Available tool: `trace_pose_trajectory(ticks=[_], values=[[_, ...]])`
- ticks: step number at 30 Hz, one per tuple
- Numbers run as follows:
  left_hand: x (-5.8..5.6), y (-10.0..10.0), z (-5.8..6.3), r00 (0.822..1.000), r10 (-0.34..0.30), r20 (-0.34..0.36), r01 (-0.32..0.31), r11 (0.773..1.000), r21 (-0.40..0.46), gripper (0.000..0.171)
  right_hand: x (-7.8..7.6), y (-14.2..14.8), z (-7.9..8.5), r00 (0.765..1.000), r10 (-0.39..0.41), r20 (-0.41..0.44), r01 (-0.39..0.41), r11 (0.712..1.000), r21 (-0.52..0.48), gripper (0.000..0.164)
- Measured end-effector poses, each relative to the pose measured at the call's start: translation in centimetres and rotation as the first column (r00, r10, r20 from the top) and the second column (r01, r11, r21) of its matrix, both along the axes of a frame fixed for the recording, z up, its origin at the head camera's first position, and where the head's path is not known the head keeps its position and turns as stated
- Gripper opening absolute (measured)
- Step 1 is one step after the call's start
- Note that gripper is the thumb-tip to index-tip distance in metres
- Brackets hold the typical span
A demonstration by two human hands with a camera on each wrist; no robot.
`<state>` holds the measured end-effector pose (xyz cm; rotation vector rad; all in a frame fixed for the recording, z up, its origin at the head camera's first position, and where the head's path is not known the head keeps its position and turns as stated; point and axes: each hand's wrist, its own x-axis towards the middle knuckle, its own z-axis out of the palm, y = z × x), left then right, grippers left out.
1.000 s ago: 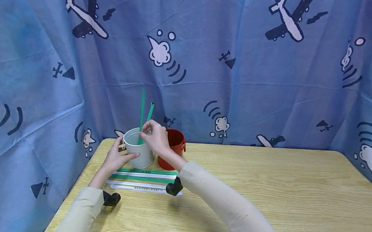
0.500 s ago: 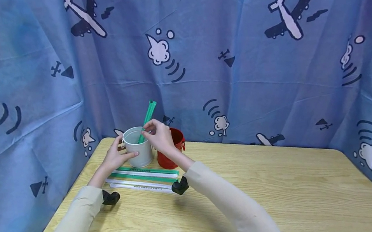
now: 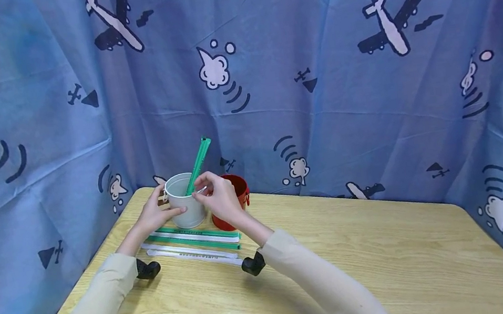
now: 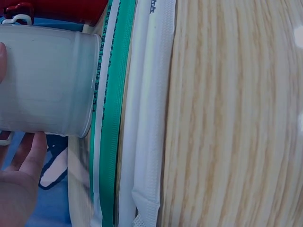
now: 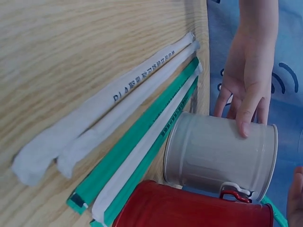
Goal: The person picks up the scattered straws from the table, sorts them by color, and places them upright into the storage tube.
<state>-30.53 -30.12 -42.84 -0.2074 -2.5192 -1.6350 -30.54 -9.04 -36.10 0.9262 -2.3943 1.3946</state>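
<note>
My left hand (image 3: 151,216) grips the side of a white metal bucket (image 5: 213,151), with the thumb across its front and the fingers behind. Green paper-wrapped straws (image 3: 199,164) stand in the bucket, leaning right; their overlap hides how many there are. My right hand (image 3: 219,195) is at the bucket's right rim, fingers loosely bent, with no straw seen between them. Only a bit of that hand shows at the right wrist view's edge. Several wrapped straws, white (image 5: 142,71) and green (image 4: 116,123), lie side by side on the table before the bucket.
A red metal bucket (image 3: 241,191) stands right beside the white one, partly behind my right forearm. The wooden table (image 3: 340,251) stretches to the right. A blue curtain (image 3: 272,96) with printed airplanes hangs along the back and sides.
The upright green straw that my right hand pinched has dropped lower into the white bucket and now lies against the other. My right hand has let go and moved slightly down and right.
</note>
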Motion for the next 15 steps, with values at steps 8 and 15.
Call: trace_pose_trajectory(ticks=[8,15], values=[[0.0,0.0,-0.1,1.000,-0.004,-0.014,0.004,1.000,0.000,0.086,0.8,0.5,-0.5,0.998,0.055,-0.010,-0.055,0.998,0.019,0.018],[-0.2,-0.2,-0.1,1.000,-0.007,-0.014,0.007,1.000,-0.005,0.084,1.1,0.7,-1.2,0.995,0.092,0.037,-0.095,0.993,0.066,0.021]])
